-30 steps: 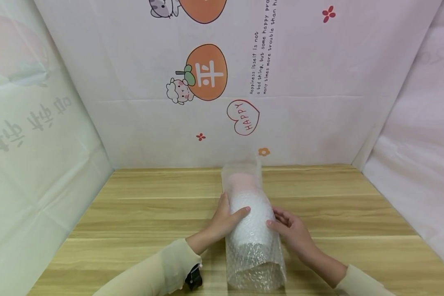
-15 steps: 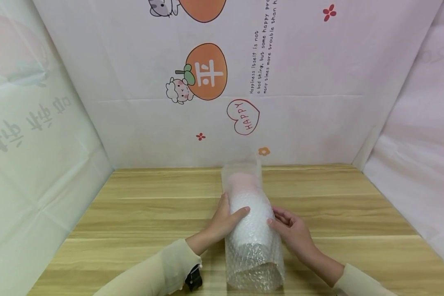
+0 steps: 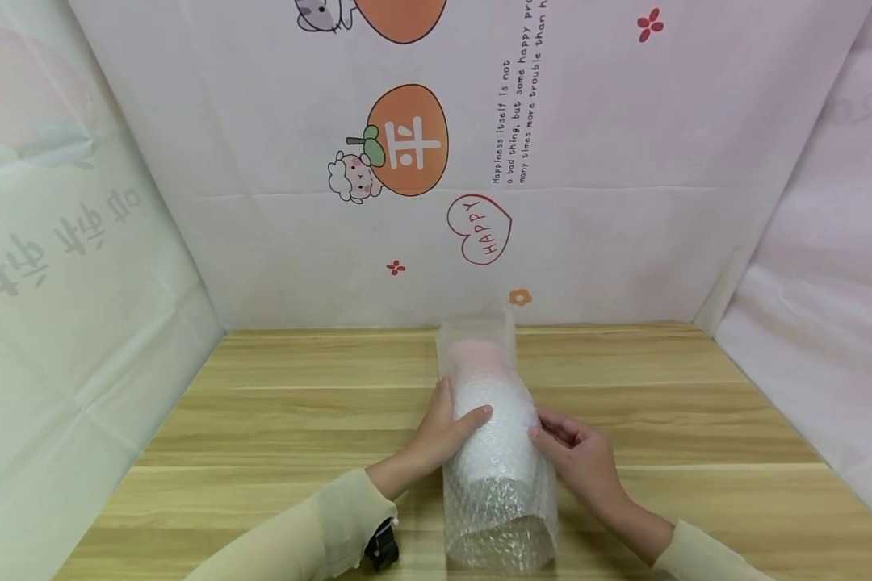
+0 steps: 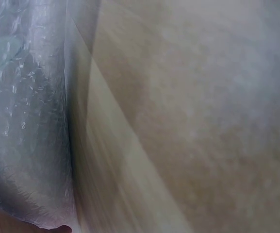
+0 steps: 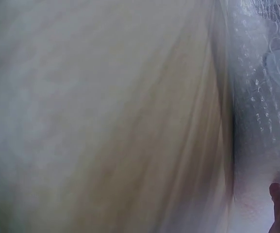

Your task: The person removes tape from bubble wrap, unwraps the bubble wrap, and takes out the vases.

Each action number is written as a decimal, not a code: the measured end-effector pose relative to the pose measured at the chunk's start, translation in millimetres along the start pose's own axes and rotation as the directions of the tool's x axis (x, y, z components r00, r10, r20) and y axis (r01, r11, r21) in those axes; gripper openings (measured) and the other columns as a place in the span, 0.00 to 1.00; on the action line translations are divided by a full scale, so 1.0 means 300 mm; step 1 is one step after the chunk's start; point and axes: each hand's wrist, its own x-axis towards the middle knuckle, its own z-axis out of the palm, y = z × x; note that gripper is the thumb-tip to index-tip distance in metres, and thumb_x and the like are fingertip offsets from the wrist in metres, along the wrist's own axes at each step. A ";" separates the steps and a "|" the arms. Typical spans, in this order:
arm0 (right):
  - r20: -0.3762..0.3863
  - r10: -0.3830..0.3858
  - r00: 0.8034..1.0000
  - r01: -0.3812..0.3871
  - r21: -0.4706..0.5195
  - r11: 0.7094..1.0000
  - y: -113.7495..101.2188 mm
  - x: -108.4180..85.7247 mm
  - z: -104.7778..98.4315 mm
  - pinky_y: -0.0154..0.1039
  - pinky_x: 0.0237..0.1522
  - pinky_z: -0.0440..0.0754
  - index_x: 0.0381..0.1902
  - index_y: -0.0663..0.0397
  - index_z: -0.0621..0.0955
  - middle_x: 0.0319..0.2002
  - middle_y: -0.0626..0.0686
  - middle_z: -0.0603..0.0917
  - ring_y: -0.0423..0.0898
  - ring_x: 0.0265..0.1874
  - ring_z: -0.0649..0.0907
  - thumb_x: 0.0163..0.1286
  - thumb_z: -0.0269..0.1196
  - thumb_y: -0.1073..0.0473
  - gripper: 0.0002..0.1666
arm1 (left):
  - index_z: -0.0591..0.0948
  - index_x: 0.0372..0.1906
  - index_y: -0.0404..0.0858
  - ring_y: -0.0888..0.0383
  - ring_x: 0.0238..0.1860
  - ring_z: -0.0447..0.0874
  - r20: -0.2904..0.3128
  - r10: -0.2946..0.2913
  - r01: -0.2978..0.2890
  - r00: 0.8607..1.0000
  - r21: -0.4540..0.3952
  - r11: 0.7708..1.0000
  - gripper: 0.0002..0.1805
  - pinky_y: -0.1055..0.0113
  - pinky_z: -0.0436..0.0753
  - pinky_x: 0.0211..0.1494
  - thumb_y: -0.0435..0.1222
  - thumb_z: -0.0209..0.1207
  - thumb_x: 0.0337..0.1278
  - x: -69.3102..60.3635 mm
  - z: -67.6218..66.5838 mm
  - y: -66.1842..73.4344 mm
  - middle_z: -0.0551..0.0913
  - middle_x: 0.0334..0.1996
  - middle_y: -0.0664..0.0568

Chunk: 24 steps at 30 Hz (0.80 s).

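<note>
A white, rounded object with a pinkish far end lies wrapped in clear bubble wrap [image 3: 500, 504], lengthwise on the wooden table. The left hand [image 3: 439, 432] grips its left side, thumb on top and fingers down the side. At the right side the right hand [image 3: 580, 460] pinches the wrap between thumb and curled fingers. Close up in the left wrist view, the bubble wrap [image 4: 25, 116] stands at the left, a fingertip at its lower end. The right wrist view has the wrap [image 5: 261, 111] at the right edge, with a fingertip [image 5: 278, 191] against it.
The wooden tabletop [image 3: 298, 403] extends on both sides of the bundle. A printed white cloth [image 3: 589, 242] hangs behind the table, and more white cloth hangs at left and right. A black band [image 3: 382, 545] is at the left sleeve cuff.
The right hand's thumb and fingers have drawn slightly closer together, and the wrap's lower right edge has shifted a little to the left. The left hand keeps its place.
</note>
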 end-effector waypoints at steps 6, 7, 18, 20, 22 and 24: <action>-0.041 -0.097 0.994 0.095 -0.059 0.994 0.002 -0.004 0.004 0.32 0.37 0.83 0.49 0.64 0.84 0.46 0.59 0.86 0.38 0.40 0.85 0.63 0.70 0.59 0.19 | 0.42 0.73 0.22 0.39 0.74 0.39 0.001 0.003 -0.003 1.000 0.001 1.000 0.56 0.48 0.44 0.74 0.56 0.57 0.59 0.002 -0.001 -0.005 0.42 0.74 0.29; -0.047 -0.113 0.992 0.110 -0.068 0.992 0.002 -0.004 0.005 0.31 0.37 0.83 0.49 0.64 0.85 0.46 0.58 0.86 0.38 0.40 0.85 0.63 0.70 0.59 0.19 | 0.42 0.73 0.22 0.39 0.74 0.39 0.001 0.004 -0.004 1.000 0.001 1.000 0.56 0.48 0.45 0.74 0.56 0.57 0.60 0.002 -0.001 -0.005 0.42 0.74 0.29; -0.062 -0.192 0.979 0.181 -0.151 0.972 0.007 -0.004 0.004 0.31 0.32 0.83 0.46 0.65 0.85 0.42 0.56 0.87 0.38 0.34 0.85 0.63 0.69 0.62 0.16 | 0.42 0.74 0.23 0.41 0.74 0.38 0.006 -0.005 0.005 1.000 -0.002 1.000 0.55 0.49 0.44 0.74 0.56 0.57 0.60 0.003 -0.002 -0.002 0.42 0.74 0.31; -0.063 -0.196 0.979 0.184 -0.157 0.970 0.006 -0.006 0.004 0.31 0.31 0.83 0.46 0.65 0.85 0.41 0.56 0.87 0.38 0.33 0.85 0.63 0.69 0.62 0.15 | 0.42 0.74 0.23 0.40 0.74 0.39 0.005 -0.004 0.004 1.000 -0.003 1.000 0.56 0.49 0.44 0.74 0.56 0.57 0.60 0.002 -0.001 -0.005 0.42 0.74 0.30; -0.065 -0.195 0.979 0.182 -0.160 0.970 0.005 -0.006 0.004 0.31 0.30 0.83 0.46 0.64 0.86 0.41 0.56 0.87 0.38 0.32 0.85 0.63 0.69 0.62 0.15 | 0.42 0.73 0.22 0.40 0.74 0.39 0.004 0.000 0.000 1.000 -0.007 1.000 0.55 0.49 0.44 0.74 0.56 0.57 0.60 0.001 -0.001 -0.007 0.42 0.74 0.30; -0.071 -0.191 0.979 0.177 -0.165 0.970 0.003 -0.006 0.005 0.31 0.29 0.83 0.46 0.64 0.86 0.41 0.56 0.87 0.38 0.31 0.85 0.63 0.68 0.62 0.14 | 0.42 0.73 0.22 0.40 0.74 0.39 0.004 0.000 0.000 1.000 -0.011 1.000 0.55 0.49 0.44 0.74 0.55 0.57 0.60 0.000 -0.001 -0.006 0.42 0.74 0.30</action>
